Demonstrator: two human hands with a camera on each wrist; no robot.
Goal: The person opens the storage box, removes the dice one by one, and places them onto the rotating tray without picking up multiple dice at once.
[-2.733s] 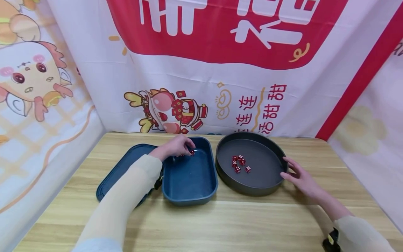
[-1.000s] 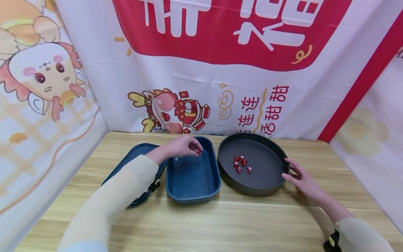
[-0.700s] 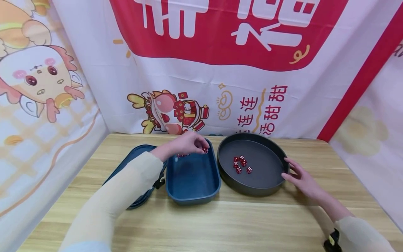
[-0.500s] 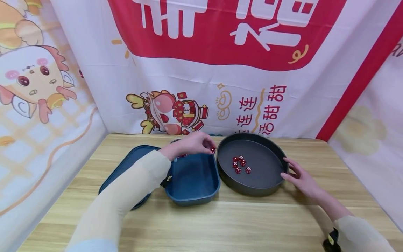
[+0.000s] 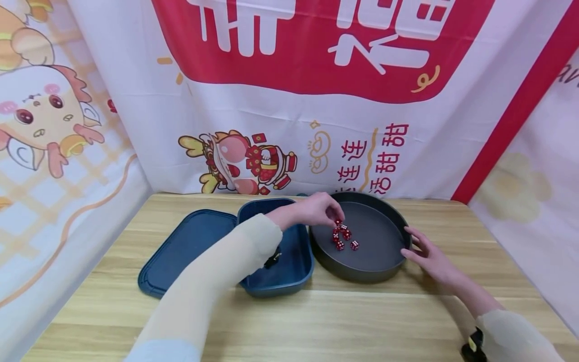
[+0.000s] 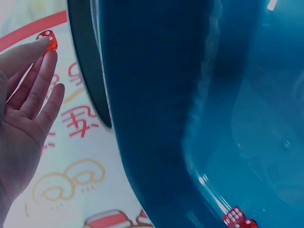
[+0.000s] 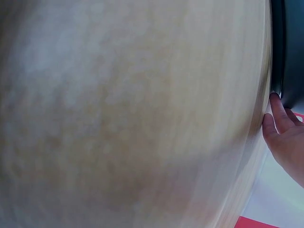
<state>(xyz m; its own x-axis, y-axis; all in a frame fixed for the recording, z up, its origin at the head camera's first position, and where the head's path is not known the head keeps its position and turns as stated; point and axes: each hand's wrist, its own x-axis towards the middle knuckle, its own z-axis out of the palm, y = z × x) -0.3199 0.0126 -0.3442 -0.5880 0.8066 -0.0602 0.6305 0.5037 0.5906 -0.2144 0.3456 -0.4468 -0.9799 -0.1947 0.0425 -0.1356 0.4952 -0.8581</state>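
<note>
My left hand is over the left part of a dark round pan, pinching a red die between thumb and fingertips. Several red dice with white dots lie in the pan, just below those fingertips. In the left wrist view, red dice also lie in a corner of the blue rectangular container; in the head view my left arm hides that corner. My right hand rests its fingertips against the pan's right side, fingers relaxed, and the right wrist view shows them touching its outer wall.
A flat blue lid lies left of the container, partly under my left arm. The container and pan stand side by side on the wooden table. Printed cloth hangs behind and at both sides.
My left hand has picked a die out of the blue container and carried it right, over the container's edge, to above the pan. The right hand has stayed at the pan's side.
</note>
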